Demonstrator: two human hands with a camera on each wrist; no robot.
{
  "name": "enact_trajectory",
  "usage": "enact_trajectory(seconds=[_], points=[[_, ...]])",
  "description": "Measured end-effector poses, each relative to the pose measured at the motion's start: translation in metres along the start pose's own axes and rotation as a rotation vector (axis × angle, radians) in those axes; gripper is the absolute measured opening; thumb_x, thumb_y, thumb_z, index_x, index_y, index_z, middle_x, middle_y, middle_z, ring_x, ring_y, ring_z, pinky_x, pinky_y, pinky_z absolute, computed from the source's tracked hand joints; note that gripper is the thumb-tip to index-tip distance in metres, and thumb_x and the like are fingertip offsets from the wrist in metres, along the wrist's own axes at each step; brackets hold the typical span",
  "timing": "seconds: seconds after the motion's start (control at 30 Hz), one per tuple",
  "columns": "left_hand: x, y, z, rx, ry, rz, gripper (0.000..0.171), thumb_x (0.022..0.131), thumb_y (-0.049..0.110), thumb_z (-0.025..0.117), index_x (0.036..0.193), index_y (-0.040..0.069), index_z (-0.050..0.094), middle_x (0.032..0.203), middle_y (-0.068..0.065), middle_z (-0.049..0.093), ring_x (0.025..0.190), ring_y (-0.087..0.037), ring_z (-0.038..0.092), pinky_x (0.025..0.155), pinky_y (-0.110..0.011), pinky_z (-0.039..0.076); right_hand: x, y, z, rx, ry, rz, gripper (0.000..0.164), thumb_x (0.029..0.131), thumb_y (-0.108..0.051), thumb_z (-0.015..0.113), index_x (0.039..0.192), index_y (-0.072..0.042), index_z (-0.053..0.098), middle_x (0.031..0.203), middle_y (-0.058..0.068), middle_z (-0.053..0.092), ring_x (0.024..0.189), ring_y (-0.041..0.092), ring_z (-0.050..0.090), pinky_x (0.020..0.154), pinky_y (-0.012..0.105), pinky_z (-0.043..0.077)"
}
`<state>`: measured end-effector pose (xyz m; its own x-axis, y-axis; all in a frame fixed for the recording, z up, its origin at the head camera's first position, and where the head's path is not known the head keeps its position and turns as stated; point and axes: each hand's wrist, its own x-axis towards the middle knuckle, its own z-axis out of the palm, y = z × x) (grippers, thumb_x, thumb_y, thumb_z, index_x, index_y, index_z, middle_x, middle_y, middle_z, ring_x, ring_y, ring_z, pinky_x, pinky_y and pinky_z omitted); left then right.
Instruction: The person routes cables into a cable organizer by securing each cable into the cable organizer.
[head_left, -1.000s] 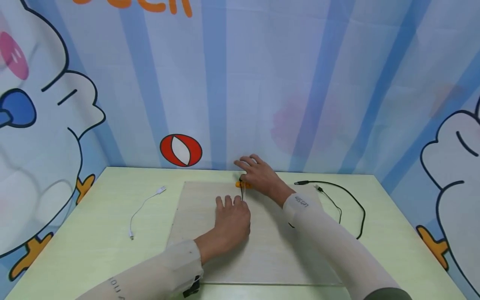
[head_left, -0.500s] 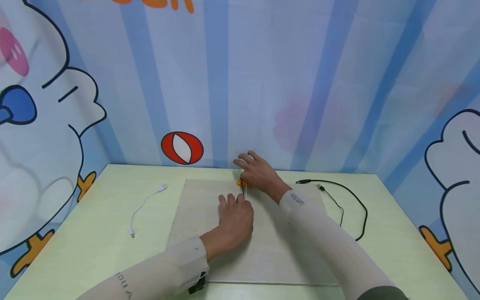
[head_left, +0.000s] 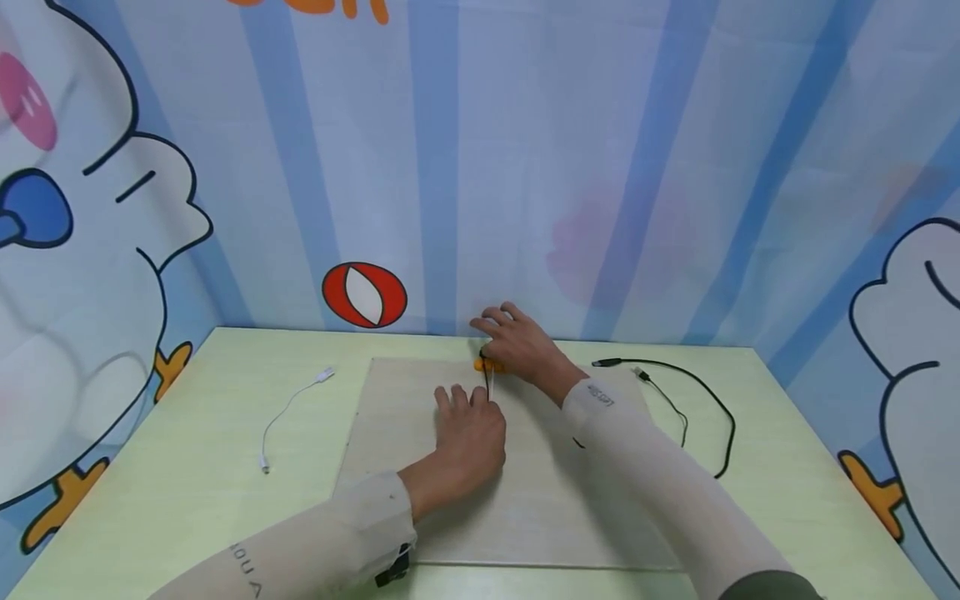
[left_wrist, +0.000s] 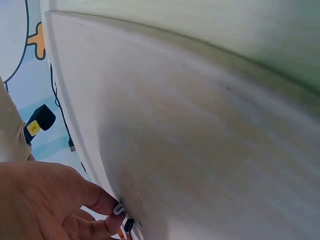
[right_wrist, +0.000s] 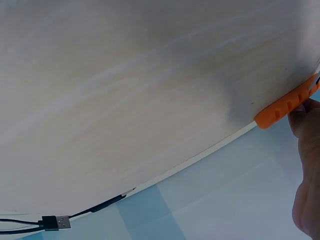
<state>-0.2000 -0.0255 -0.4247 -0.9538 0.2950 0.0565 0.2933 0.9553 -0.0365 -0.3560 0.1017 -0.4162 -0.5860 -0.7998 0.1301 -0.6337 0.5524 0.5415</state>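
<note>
My left hand (head_left: 471, 437) is over the pale board (head_left: 420, 533), pinching a small white cable plug (left_wrist: 118, 209) between thumb and finger. Close to those fingertips in the left wrist view is a black cable plug (left_wrist: 129, 225). Toward the back of the board lies an orange notched cable organizer (right_wrist: 282, 110). A black cable and a white cable run from it toward my left hand. My right hand (head_left: 525, 346) holds the organizer, its thumb against the side, while other fingers stay raised. Part of the organizer is hidden behind this hand.
On the left of the table (head_left: 187, 500) lies a short white cable (head_left: 281, 414). Black cables (head_left: 723, 412) with a USB plug (head_left: 641, 375) lie to the right, partly behind my right sleeve. A patterned cloth backdrop (head_left: 495, 167) rises behind the table.
The head view has shifted slightly. Both hands keep nearly the same places and holds, with only tiny movement at the left hand.
</note>
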Motion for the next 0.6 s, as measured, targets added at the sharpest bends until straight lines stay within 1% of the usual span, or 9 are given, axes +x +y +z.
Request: enact_trajectory(seconds=[0.1,0.2,0.33,0.5,0.6], points=[[-0.0017,-0.0007,0.0006,-0.002,-0.001,0.002,0.035,0.106,0.029,0.076,0.12,-0.003,0.08,0.133,-0.023,0.07,0.146,-0.055,0.057,0.124,-0.072,0.037,-0.0007,0.0001,-0.0004,0.007,-0.025,-0.008,0.019,0.103,-0.013,0.084,0.115,-0.026,0.089,0.168,-0.001,0.059,0.153,0.026,0.055,0.131,0.047,0.041],[-0.0027,-0.0006,-0.0003,0.002,0.0,-0.004,0.036,0.106,0.03,0.076,0.122,-0.002,0.08,0.133,-0.024,0.07,0.146,-0.055,0.057,0.124,-0.072,0.037,-0.0011,0.0022,-0.0009,0.006,-0.057,-0.005,0.023,0.103,-0.013,0.083,0.121,-0.026,0.088,0.171,-0.001,0.057,0.155,0.026,0.053,0.131,0.047,0.041],[-0.0042,-0.0008,-0.0015,-0.002,-0.005,-0.013,0.036,0.106,0.03,0.077,0.123,-0.002,0.079,0.133,-0.024,0.07,0.145,-0.055,0.058,0.124,-0.072,0.038,-0.0011,0.0039,-0.0014,-0.009,-0.076,0.006,0.025,0.102,-0.013,0.084,0.124,-0.027,0.087,0.172,-0.001,0.055,0.156,0.026,0.053,0.131,0.047,0.04],[-0.0052,-0.0028,-0.0014,-0.02,-0.009,-0.02,0.041,0.104,0.032,0.079,0.128,-0.001,0.077,0.132,-0.022,0.07,0.142,-0.052,0.059,0.123,-0.071,0.038,0.0,0.0017,-0.0019,-0.004,-0.047,0.03,0.023,0.102,-0.015,0.085,0.122,-0.025,0.087,0.17,0.0,0.056,0.154,0.026,0.054,0.13,0.047,0.042],[-0.0085,-0.0052,-0.0003,-0.021,0.016,-0.031,0.042,0.104,0.033,0.079,0.13,-0.001,0.075,0.127,-0.02,0.07,0.136,-0.048,0.061,0.121,-0.07,0.039,0.0025,-0.0025,-0.0027,0.003,-0.026,0.04,0.023,0.102,-0.015,0.086,0.123,-0.024,0.087,0.17,0.001,0.057,0.154,0.027,0.055,0.129,0.047,0.044]])
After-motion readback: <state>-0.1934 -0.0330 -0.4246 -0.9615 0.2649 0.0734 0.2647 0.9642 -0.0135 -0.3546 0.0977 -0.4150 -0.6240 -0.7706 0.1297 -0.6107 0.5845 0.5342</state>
